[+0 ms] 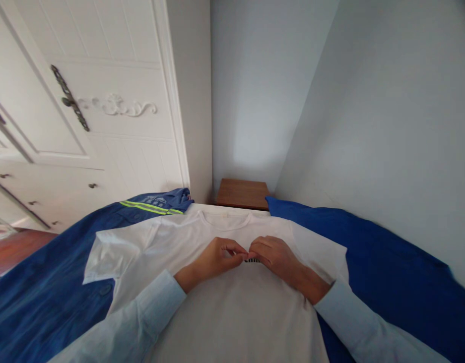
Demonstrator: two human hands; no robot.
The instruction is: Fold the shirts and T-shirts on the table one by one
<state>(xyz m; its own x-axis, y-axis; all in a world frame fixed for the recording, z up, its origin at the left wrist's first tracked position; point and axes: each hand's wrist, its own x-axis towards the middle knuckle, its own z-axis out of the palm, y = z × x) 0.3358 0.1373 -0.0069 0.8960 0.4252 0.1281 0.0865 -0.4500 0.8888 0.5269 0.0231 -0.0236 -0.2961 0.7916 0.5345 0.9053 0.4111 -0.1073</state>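
A white short-sleeved T-shirt (pixel 232 317) lies spread out, its neckline toward the far end. Dark lettering on its chest shows only in part beneath my fingers. Above that print my left hand (pixel 219 259) is closed, thumb and forefinger pinched at the tips. Opposite it, my right hand (pixel 275 257) has its fingers curled together, and the fingertips of both hands meet or nearly meet. Whatever they pinch, if anything, is too small to make out.
Under the shirt's left side lies a dark blue jacket (pixel 31 287) with a yellow-green reflective stripe. Bright blue cloth (pixel 387 272) is at the right, along a grey wall. Beyond the far edge stands a brown wooden nightstand (pixel 243 192). A white wardrobe (pixel 130 75) rises at the left.
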